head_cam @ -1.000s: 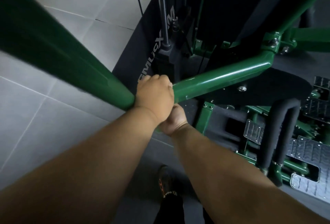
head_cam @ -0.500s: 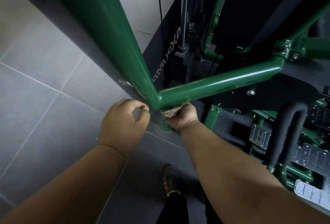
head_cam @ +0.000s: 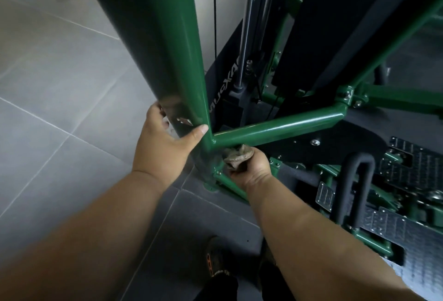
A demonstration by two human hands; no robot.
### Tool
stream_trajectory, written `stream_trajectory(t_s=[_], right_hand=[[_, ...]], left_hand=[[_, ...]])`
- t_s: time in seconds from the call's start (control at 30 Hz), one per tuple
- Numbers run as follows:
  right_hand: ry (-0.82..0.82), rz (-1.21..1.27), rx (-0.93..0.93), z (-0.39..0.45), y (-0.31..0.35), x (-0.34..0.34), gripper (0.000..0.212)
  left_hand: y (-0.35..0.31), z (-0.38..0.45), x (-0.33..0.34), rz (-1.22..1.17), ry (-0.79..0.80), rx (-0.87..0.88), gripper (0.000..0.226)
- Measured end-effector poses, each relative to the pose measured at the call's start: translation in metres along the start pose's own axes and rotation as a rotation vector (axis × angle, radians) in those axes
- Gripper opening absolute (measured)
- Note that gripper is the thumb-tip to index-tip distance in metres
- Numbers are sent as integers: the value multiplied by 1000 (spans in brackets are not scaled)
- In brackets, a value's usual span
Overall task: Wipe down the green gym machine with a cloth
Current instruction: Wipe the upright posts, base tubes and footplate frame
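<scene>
The green gym machine has a thick upright post (head_cam: pixel 167 48) that meets a slanted green cross tube (head_cam: pixel 282 126) low down. My left hand (head_cam: pixel 165 142) wraps around the post just above that joint, thumb across its front. My right hand (head_cam: pixel 249 168) grips a crumpled beige cloth (head_cam: pixel 236 154) and presses it against the post right under the cross tube. The fingers of my left hand are hidden behind the post.
Grey floor tiles (head_cam: pixel 60 84) lie to the left. A black weight stack with guide rods (head_cam: pixel 247 37) stands behind the post. Black padded handles (head_cam: pixel 354 180) and metal footplates (head_cam: pixel 395 224) sit at right. My shoes (head_cam: pixel 218 260) are below.
My left hand, loosely curled beside the joint half a second ago, has closed around the upright post. The right hand with the cloth stays under the cross tube. The view has swung upward.
</scene>
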State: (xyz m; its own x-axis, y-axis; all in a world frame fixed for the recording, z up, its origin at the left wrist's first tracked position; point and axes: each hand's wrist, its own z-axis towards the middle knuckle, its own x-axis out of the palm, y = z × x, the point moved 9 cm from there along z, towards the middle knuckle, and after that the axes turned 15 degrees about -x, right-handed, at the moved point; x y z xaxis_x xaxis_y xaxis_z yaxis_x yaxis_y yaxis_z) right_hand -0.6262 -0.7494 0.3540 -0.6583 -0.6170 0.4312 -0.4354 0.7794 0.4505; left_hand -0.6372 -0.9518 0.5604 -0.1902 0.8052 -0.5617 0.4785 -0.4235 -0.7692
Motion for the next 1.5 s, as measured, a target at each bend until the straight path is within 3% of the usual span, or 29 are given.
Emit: stream_trajectory(t_s=[0.27, 0.47, 0.6, 0.87, 1.1, 1.27, 1.43, 1.5], right_hand=[[126, 44, -101, -49, 75, 12, 40], [7, -74, -215, -74, 129, -24, 29], [-46, -88, -259, -94, 149, -68, 43], [-66, -88, -333, -148, 190, -116, 40], [21, 6, -330, -171, 233, -126, 30], [119, -74, -330, -180, 263, -146, 33], [147, -114, -290, -185, 290, -182, 35], [154, -154, -303, -192, 304, -198, 36]], left_hand=[[-10, -2, -8, 171, 11, -33, 81], [-17, -13, -4, 226, -1, -62, 73], [-10, -18, 6, 276, 29, -116, 71], [-13, -6, -10, 431, 189, -145, 94], [-17, -59, 56, 518, 297, -192, 111], [-51, -102, 104, 559, 267, -198, 106], [-85, -143, 151, 554, 260, -107, 77], [-99, -165, 171, 522, 282, -90, 84]])
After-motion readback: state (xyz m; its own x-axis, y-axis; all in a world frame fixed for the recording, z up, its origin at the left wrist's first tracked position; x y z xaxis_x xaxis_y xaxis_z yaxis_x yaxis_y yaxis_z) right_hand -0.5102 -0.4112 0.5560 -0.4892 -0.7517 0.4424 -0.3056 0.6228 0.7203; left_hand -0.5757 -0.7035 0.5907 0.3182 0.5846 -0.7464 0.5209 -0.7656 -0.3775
